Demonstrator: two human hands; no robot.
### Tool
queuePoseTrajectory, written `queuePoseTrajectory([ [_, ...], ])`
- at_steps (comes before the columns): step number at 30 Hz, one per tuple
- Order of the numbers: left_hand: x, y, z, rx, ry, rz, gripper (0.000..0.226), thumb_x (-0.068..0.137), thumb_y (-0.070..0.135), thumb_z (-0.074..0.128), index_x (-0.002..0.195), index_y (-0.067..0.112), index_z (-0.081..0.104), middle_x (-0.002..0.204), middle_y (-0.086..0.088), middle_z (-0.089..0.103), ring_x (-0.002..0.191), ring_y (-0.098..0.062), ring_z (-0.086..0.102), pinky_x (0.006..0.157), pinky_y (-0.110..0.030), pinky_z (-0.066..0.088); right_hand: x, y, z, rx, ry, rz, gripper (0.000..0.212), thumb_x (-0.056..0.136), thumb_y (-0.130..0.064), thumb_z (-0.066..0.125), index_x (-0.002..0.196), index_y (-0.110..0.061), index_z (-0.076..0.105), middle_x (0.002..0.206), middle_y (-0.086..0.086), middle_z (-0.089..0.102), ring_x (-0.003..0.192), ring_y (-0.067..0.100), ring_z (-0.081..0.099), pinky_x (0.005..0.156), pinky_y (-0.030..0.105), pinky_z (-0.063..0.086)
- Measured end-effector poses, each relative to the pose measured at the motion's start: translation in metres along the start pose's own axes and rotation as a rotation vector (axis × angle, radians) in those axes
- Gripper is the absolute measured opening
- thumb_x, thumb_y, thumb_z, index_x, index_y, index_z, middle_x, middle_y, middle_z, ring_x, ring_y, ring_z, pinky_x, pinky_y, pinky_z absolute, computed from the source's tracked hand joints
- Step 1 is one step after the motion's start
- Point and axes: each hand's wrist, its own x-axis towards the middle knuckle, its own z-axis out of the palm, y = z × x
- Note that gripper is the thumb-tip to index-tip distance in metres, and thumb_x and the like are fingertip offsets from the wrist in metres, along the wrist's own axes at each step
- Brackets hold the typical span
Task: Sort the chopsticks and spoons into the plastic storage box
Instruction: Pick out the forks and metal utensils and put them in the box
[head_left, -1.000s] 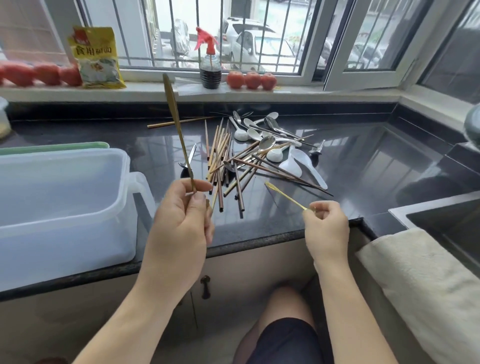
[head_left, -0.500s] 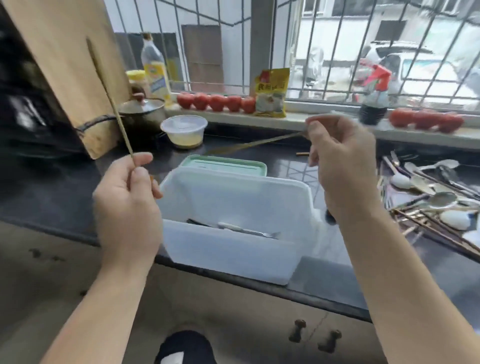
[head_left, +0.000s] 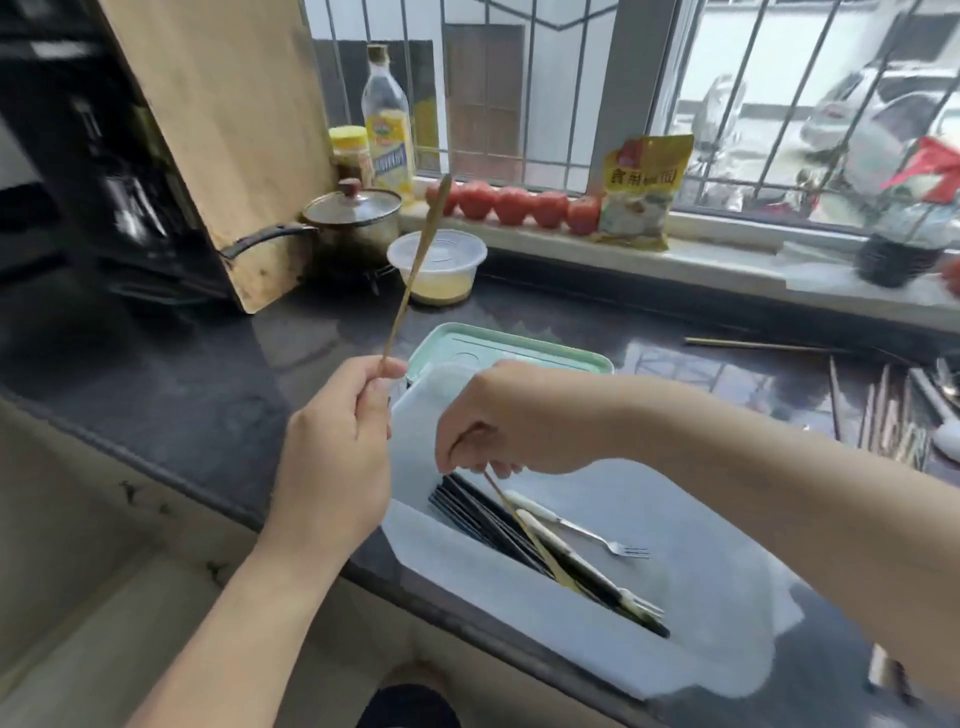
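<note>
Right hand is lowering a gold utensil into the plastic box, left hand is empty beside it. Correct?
Not quite. In the head view the left hand is not empty: it pinches a second gold utensil, held upright. The rest holds: the right hand lowers a gold utensil into the plastic box.

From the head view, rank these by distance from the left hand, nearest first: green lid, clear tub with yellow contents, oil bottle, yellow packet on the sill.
1. Green lid: just right of the left hand, behind the box.
2. Clear tub: farther back on the counter.
3. Oil bottle: at the back, on the sill.
4. Yellow packet: far right along the sill.
</note>
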Motion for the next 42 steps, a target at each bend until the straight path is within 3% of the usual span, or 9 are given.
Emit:
queuePoseTrajectory([
  [8, 0.003, 0.000, 0.002, 0.040, -0.013, 0.025, 0.027, 0.107, 0.019, 0.043, 0.114, 0.032, 0.065, 0.073, 0.018, 0.057, 0.076, 0.004, 0.058, 0.062, -0.007, 0.039, 0.039, 0.006, 0.046, -0.033, -0.184, 0.024, 0.025, 0.092, -0.004, 0.058, 0.110, -0.013, 0.073, 0.059, -0.019, 0.051, 0.056, 0.001, 0.052, 0.054, 0.015, 0.044],
  [13, 0.002, -0.001, 0.003, 0.053, 0.003, 0.032, 0.026, 0.106, 0.019, 0.042, 0.111, 0.036, 0.062, 0.073, 0.016, 0.059, 0.076, -0.001, 0.058, 0.061, -0.009, 0.041, 0.045, 0.011, 0.061, -0.020, -0.201, 0.126, 0.018, 0.089, -0.004, 0.061, 0.099, -0.011, 0.075, 0.057, -0.012, 0.060, 0.061, 0.011, 0.060, 0.061, 0.021, 0.051],
  [18, 0.003, -0.004, 0.004, 0.056, 0.014, 0.032, 0.027, 0.106, 0.019, 0.043, 0.116, 0.029, 0.067, 0.073, 0.016, 0.059, 0.075, -0.003, 0.058, 0.063, -0.010, 0.041, 0.048, 0.013, 0.050, 0.209, -0.168, 0.198, 0.022, 0.094, -0.006, 0.056, 0.102, -0.012, 0.074, 0.072, 0.000, 0.071, 0.065, 0.013, 0.068, 0.045, 0.010, 0.043],
  [23, 0.003, -0.001, 0.004, 0.078, 0.018, 0.022, 0.028, 0.106, 0.020, 0.043, 0.118, 0.028, 0.067, 0.074, 0.018, 0.058, 0.077, 0.002, 0.058, 0.063, -0.007, 0.040, 0.048, 0.014, 0.059, 0.183, -0.258, 0.212, 0.031, 0.094, 0.000, 0.056, 0.122, -0.009, 0.068, 0.104, 0.010, 0.076, 0.084, 0.021, 0.070, 0.062, 0.018, 0.051],
  [26, 0.003, -0.001, 0.000, 0.124, -0.013, 0.037, 0.029, 0.106, 0.023, 0.043, 0.123, 0.029, 0.066, 0.078, 0.019, 0.059, 0.079, 0.000, 0.057, 0.066, -0.009, 0.041, 0.042, 0.012, 0.048, 0.080, -0.235, 0.194, 0.030, 0.092, 0.001, 0.060, 0.118, -0.007, 0.070, 0.100, 0.007, 0.074, 0.099, 0.025, 0.072, 0.062, 0.017, 0.049],
  [29, 0.007, 0.002, -0.008, 0.171, -0.075, 0.073, 0.016, 0.105, 0.024, 0.049, 0.114, 0.033, 0.059, 0.075, 0.013, 0.065, 0.080, -0.004, 0.062, 0.069, -0.024, 0.048, 0.023, 0.017, 0.018, 0.255, -0.116, 0.253, 0.030, 0.093, -0.001, 0.051, 0.108, -0.019, 0.070, 0.093, -0.002, 0.076, 0.084, 0.018, 0.076, 0.084, 0.031, 0.060],
  [36, 0.023, 0.015, -0.025, 0.016, -0.272, 0.033, 0.026, 0.105, 0.015, 0.054, 0.092, 0.030, 0.071, 0.084, 0.012, 0.074, 0.088, -0.004, 0.066, 0.077, -0.006, 0.044, -0.034, 0.030, -0.032, 1.044, 0.473, 0.270, 0.022, 0.106, -0.007, 0.044, 0.101, -0.001, 0.065, 0.085, 0.021, 0.070, 0.065, 0.029, 0.068, 0.056, 0.033, 0.058],
  [40, 0.034, 0.018, -0.030, 0.214, -0.509, 0.093, 0.030, 0.105, 0.021, 0.052, 0.090, 0.038, 0.072, 0.090, 0.017, 0.073, 0.092, -0.007, 0.063, 0.087, -0.026, 0.048, -0.049, 0.031, -0.019, 0.975, 0.046, 0.180, 0.037, 0.105, -0.028, 0.049, 0.117, 0.003, 0.065, 0.108, 0.023, 0.072, 0.088, 0.035, 0.071, 0.078, 0.041, 0.060],
  [42, 0.039, 0.022, -0.033, 0.280, -0.563, 0.115, 0.030, 0.104, 0.023, 0.054, 0.087, 0.040, 0.072, 0.094, 0.023, 0.070, 0.095, -0.001, 0.063, 0.089, -0.020, 0.047, -0.053, 0.029, -0.013, 0.918, -0.130, 0.158, 0.036, 0.106, -0.027, 0.049, 0.121, 0.002, 0.064, 0.110, 0.021, 0.073, 0.091, 0.033, 0.072, 0.081, 0.040, 0.061],
])
